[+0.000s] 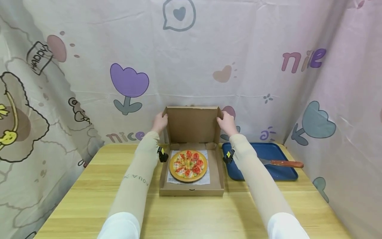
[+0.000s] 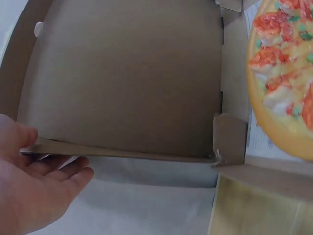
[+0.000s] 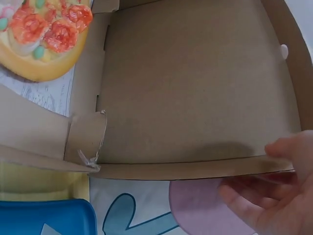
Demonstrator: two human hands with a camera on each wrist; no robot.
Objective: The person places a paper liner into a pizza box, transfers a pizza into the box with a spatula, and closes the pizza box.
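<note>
A brown cardboard pizza box (image 1: 191,192) stands with its lid (image 1: 192,125) raised upright at the back. Inside its base lies a round pizza (image 1: 188,166) with red and green toppings, on a sheet of printed paper (image 1: 206,181). At the lid's left side edge, my left hand (image 1: 159,122) pinches the cardboard; the left wrist view shows the thumb inside and the fingers (image 2: 73,178) behind. My right hand (image 1: 227,123) pinches the opposite side edge. In the right wrist view its thumb (image 3: 281,148) lies on the inner face, with the fingers underneath.
Right of the box lies a blue tray (image 1: 282,153), partly covered by my right forearm. A pizza server (image 1: 286,163) with a wooden handle rests across it, the handle sticking out over the right rim. Behind the wooden table (image 1: 119,186) hangs a printed curtain (image 1: 191,66).
</note>
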